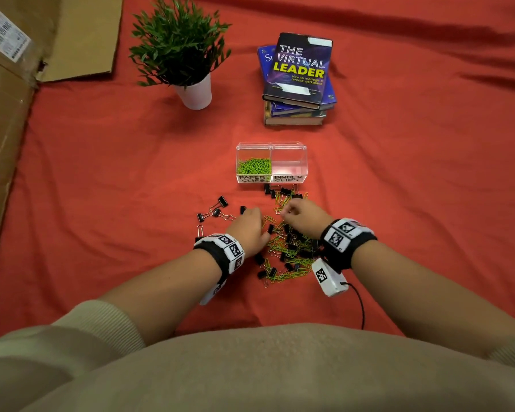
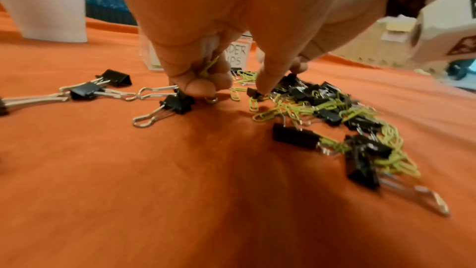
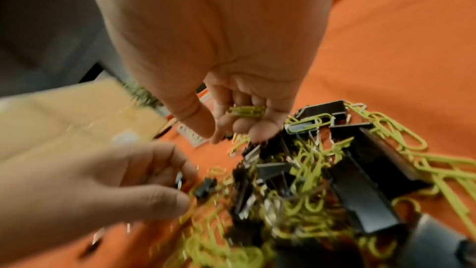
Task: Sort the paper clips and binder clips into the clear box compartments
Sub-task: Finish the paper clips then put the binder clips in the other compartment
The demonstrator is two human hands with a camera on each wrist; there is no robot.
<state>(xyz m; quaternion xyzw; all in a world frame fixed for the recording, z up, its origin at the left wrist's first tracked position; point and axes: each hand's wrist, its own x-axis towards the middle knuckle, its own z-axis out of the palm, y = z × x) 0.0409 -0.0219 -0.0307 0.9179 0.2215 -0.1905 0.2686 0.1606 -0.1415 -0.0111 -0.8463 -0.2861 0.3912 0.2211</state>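
Note:
A clear two-compartment box [image 1: 289, 150] stands on the red cloth. Its left part, labelled PAPER CLIPS, holds green paper clips [image 1: 254, 165]; the right part, labelled BINDER CLIPS, looks empty. In front of it lies a mixed pile [image 1: 289, 248] of green paper clips and black binder clips. My left hand [image 1: 249, 226] is down at the pile's left edge, curled fingers holding a few green paper clips [image 2: 210, 66], one finger touching the pile. My right hand [image 1: 302, 214] hovers over the pile's far end, gripping a small bunch of green paper clips [image 3: 247, 111].
Several loose binder clips [image 1: 217, 208] lie left of the pile. A potted plant [image 1: 188, 55] and a stack of books [image 1: 298, 78] stand behind the box. Flattened cardboard [image 1: 6, 114] runs along the left edge.

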